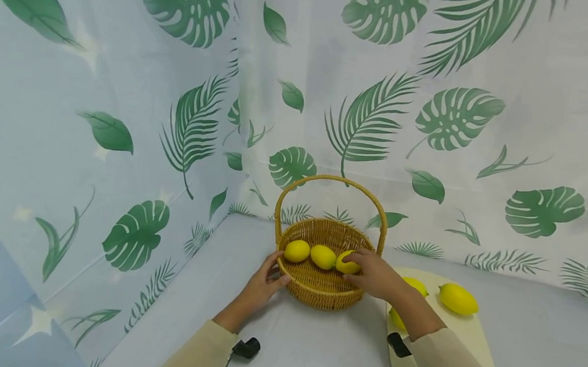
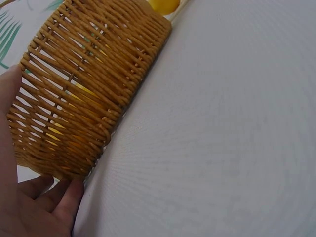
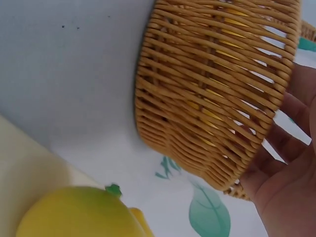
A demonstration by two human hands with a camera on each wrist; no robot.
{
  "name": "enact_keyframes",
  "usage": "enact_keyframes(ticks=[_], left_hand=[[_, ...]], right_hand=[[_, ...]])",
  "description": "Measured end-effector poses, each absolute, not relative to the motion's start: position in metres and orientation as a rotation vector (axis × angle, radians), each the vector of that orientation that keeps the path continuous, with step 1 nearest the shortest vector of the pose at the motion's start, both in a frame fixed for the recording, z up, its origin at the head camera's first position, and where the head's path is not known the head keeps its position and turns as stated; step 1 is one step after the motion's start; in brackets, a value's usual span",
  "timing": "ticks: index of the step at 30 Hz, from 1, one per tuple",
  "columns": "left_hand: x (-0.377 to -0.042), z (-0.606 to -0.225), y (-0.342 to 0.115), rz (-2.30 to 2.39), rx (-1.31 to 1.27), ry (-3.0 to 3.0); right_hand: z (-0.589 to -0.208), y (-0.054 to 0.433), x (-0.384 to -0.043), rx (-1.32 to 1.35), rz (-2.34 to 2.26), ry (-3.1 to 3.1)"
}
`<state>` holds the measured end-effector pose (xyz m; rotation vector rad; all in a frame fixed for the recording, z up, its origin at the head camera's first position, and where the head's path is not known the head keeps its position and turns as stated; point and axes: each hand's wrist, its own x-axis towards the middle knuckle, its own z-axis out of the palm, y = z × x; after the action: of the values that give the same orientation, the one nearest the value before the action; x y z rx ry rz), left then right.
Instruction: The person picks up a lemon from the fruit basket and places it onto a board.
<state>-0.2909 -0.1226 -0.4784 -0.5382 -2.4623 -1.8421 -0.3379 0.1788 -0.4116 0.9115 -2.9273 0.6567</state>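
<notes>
A round wicker basket (image 1: 323, 298) with a tall arched handle stands on the table, three yellow lemons in a row inside it. My left hand (image 1: 260, 285) grips the basket's left side, thumb toward the front of the rim; the left wrist view shows its fingertips low against the weave (image 2: 98, 74). Over the right rim, my right hand (image 1: 376, 273) reaches in and holds the rightmost lemon (image 1: 346, 261). Beside that one lie the middle lemon (image 1: 323, 257) and the left lemon (image 1: 296, 251). In the right wrist view, the basket wall (image 3: 212, 89) partly hides the right fingers.
To the right lies a cream cutting board (image 1: 459, 348) bearing a whole lemon (image 1: 459, 299) and two more partly covered by the right forearm. A lemon (image 3: 79, 215) also shows close up in the right wrist view. Leaf-printed curtains (image 1: 298, 127) stand behind and left.
</notes>
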Motion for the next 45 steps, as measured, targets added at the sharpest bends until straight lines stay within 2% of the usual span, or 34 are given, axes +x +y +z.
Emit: enact_keyframes(ticks=[14, 27, 45], left_hand=[[-0.290, -0.482, -0.124, -1.830, -0.514, -2.484], [-0.291, -0.480, -0.124, -1.832, -0.520, -2.488], [-0.290, -0.477, -0.122, -1.836, -0.497, -2.500]], right_hand=[[-0.424, 0.162, -0.346, 0.851, 0.619, -2.966], [-0.428, 0.150, -0.358, 0.651, 0.562, -3.071], [-0.434, 0.145, -0.359, 0.647, 0.477, -3.056]])
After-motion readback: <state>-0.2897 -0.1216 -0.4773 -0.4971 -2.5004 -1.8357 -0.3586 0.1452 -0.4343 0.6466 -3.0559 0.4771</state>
